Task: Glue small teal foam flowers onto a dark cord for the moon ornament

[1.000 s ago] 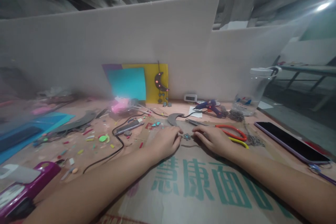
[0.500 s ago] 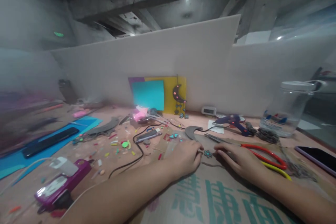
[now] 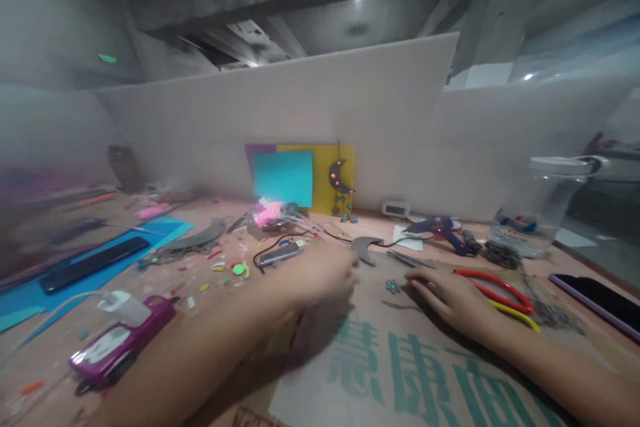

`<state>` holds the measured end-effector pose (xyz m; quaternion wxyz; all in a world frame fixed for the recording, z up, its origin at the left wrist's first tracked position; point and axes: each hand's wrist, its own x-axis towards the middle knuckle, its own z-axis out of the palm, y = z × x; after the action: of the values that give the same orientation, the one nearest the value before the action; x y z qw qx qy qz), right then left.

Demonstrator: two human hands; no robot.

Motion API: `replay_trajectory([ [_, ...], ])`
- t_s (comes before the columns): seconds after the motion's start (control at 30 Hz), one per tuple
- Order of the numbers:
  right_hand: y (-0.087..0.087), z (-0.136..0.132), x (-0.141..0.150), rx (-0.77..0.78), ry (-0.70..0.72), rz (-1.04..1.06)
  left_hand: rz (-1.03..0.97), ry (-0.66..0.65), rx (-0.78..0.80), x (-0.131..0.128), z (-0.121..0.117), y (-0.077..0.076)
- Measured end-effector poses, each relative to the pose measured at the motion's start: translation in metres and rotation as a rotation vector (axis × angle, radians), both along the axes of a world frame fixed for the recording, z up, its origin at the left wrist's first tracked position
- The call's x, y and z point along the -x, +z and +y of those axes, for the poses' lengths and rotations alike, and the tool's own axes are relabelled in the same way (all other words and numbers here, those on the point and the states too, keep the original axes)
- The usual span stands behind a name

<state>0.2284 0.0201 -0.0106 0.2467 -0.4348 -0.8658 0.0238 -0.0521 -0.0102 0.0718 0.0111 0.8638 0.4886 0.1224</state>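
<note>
My right hand (image 3: 453, 300) lies flat on the printed cardboard sheet (image 3: 400, 373), fingers stretched toward a small blue bead ornament (image 3: 393, 287) just left of its fingertips. My left hand (image 3: 320, 277) is raised a little above the sheet and smeared by motion; its fingers cannot be made out. It hovers left of the ornament, near a grey crescent cut-out (image 3: 367, 247). Red and yellow pliers (image 3: 500, 290) lie just right of my right hand.
A purple glue gun (image 3: 443, 230), a clear jar (image 3: 540, 210), a phone (image 3: 600, 297) on the right. A black cable (image 3: 270, 253), coloured scraps (image 3: 220, 270), a magenta device (image 3: 120, 343) and blue sheets (image 3: 75, 267) on the left. Coloured sheets (image 3: 295, 177) and a moon hanging (image 3: 340, 180) lean on the white partition.
My left hand has lifted off the cardboard and swung left, away from the bead ornament. My right hand stays put. The view has shifted left.
</note>
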Motion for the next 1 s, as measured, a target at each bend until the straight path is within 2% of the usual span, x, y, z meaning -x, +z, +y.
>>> replay_trajectory([
  [0.07, 0.002, -0.001, 0.001, 0.019, -0.016, -0.021, 0.024, 0.015, 0.069, 0.018, 0.007, 0.018],
  [0.13, 0.003, -0.002, 0.002, 0.037, -0.028, -0.038, -0.040, 0.056, 0.059, 0.034, 0.016, 0.030],
  [0.23, 0.002, -0.002, 0.001, 0.048, -0.020, -0.046, -0.016, 0.117, 0.064, 0.048, 0.028, 0.035],
  [0.33, 0.001, -0.002, 0.000, 0.039, -0.012, -0.048, 0.016, 0.137, 0.102, 0.051, 0.039, 0.025],
  [0.5, 0.003, -0.003, 0.000, 0.042, -0.001, -0.039, 0.128, 0.149, 0.201, 0.048, 0.062, -0.006],
  [0.63, 0.006, -0.004, 0.003, 0.046, 0.015, -0.034, 0.127, 0.155, 0.188, 0.041, 0.072, -0.025],
  [1.0, 0.004, -0.004, 0.004, 0.059, 0.046, -0.006, 0.094, 0.213, 0.173, 0.033, 0.071, -0.040],
])
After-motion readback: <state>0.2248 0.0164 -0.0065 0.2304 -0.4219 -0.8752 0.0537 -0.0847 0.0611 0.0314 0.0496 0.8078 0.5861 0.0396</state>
